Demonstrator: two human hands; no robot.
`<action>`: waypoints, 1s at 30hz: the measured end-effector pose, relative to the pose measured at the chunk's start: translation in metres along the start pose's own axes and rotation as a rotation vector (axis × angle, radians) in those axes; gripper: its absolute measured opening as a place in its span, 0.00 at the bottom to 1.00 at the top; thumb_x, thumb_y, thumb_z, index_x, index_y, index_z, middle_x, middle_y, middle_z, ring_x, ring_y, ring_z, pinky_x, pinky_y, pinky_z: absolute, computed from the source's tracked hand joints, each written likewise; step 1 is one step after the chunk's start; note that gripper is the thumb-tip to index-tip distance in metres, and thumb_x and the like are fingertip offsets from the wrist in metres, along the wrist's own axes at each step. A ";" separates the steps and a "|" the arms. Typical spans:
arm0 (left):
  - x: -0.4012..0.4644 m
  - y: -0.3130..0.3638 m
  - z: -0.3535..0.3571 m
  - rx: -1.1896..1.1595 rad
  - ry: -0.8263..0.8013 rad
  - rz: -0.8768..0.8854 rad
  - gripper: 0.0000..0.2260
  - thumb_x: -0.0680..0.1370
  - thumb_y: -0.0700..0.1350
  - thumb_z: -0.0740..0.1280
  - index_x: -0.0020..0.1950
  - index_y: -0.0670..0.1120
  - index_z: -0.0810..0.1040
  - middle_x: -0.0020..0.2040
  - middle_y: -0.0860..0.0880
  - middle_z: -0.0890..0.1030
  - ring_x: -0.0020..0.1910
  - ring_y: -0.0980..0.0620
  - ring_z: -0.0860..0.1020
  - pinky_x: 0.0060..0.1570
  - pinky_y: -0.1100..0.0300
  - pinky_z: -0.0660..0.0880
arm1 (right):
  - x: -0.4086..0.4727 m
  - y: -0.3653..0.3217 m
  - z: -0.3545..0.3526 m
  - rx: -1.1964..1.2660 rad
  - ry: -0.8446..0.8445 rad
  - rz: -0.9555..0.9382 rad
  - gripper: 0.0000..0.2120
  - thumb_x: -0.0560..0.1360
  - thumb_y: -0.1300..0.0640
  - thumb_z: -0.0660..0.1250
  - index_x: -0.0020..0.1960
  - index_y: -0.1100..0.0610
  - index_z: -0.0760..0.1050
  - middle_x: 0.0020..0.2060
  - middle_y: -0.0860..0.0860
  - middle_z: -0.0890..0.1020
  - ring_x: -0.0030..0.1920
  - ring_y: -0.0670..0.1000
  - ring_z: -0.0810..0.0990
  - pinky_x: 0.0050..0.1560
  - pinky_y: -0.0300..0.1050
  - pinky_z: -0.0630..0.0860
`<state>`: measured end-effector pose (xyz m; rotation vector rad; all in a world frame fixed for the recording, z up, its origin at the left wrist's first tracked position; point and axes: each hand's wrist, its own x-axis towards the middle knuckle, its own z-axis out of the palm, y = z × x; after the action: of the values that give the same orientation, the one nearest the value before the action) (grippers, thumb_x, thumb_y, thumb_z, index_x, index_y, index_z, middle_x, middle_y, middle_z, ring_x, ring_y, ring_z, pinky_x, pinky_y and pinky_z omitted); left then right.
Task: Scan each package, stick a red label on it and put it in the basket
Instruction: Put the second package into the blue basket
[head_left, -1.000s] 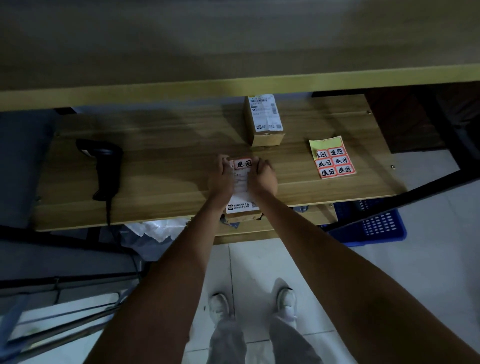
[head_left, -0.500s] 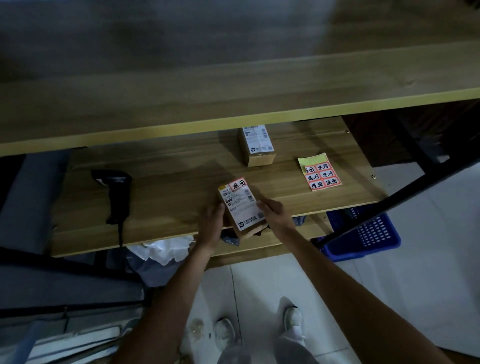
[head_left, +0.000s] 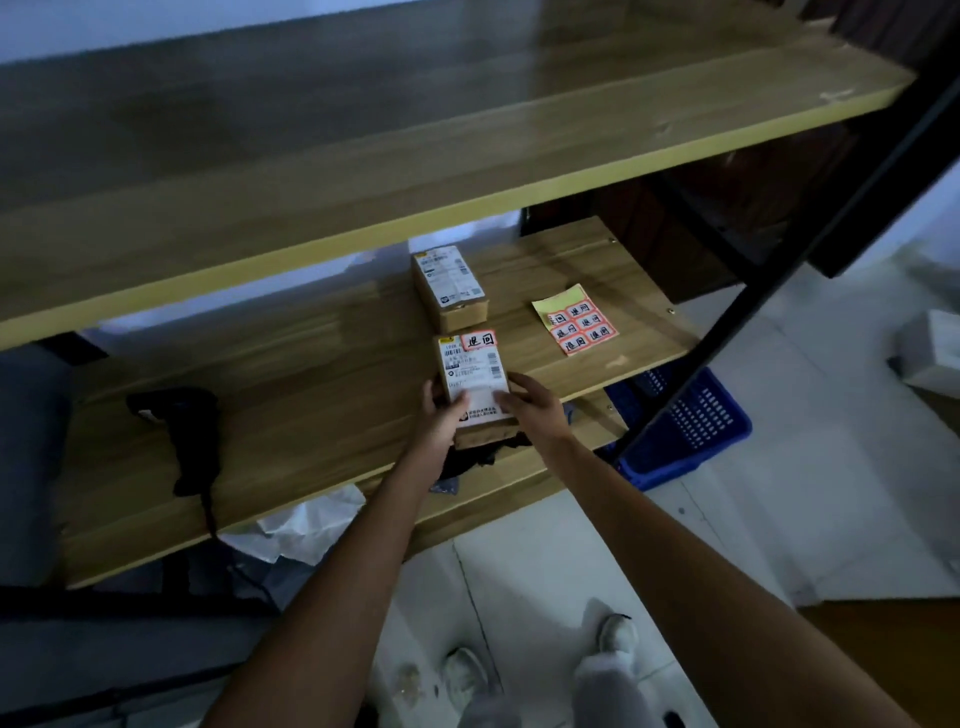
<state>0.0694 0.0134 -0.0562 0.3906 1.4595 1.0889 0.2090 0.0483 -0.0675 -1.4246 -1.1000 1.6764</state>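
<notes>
A small cardboard package (head_left: 472, 371) with a white shipping label and a red label (head_left: 479, 341) at its top edge is held above the front of the wooden shelf (head_left: 311, 374). My left hand (head_left: 441, 421) grips its lower left side and my right hand (head_left: 532, 408) grips its lower right side. A second package (head_left: 449, 287) lies farther back on the shelf. The sheet of red labels (head_left: 576, 322) lies to the right. The black scanner (head_left: 182, 426) lies at the left. The blue basket (head_left: 691, 426) stands on the floor under the shelf's right end.
An upper shelf board (head_left: 415, 156) overhangs the work shelf. A black frame post (head_left: 779, 291) slants down in front of the basket. White and grey bags (head_left: 306, 525) lie under the shelf. A box (head_left: 930, 353) sits on the floor at the far right.
The labelled package has been lifted off the shelf between both hands and now points away from me. The view has tilted up and shifted right.
</notes>
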 end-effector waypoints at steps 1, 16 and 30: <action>-0.001 0.002 0.010 -0.019 -0.022 0.004 0.34 0.78 0.43 0.67 0.77 0.53 0.51 0.66 0.42 0.75 0.61 0.41 0.77 0.62 0.44 0.74 | -0.002 -0.006 -0.009 0.025 0.020 -0.005 0.20 0.75 0.59 0.70 0.67 0.56 0.73 0.49 0.55 0.84 0.44 0.51 0.85 0.42 0.44 0.82; -0.009 -0.048 0.201 0.381 -0.315 -0.102 0.21 0.72 0.37 0.73 0.61 0.44 0.72 0.59 0.44 0.81 0.55 0.45 0.81 0.58 0.50 0.78 | -0.038 -0.010 -0.235 0.118 0.242 0.186 0.13 0.74 0.64 0.70 0.57 0.57 0.78 0.41 0.53 0.82 0.38 0.49 0.82 0.33 0.38 0.81; -0.017 -0.107 0.394 0.363 -0.336 -0.142 0.25 0.73 0.38 0.72 0.68 0.45 0.69 0.59 0.43 0.81 0.54 0.46 0.81 0.52 0.52 0.79 | -0.038 -0.004 -0.431 0.077 0.316 0.163 0.13 0.73 0.60 0.71 0.57 0.55 0.78 0.47 0.55 0.83 0.45 0.52 0.83 0.43 0.44 0.82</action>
<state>0.4686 0.0998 -0.0710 0.6807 1.3560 0.6073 0.6391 0.0916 -0.0690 -1.6961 -0.7548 1.5158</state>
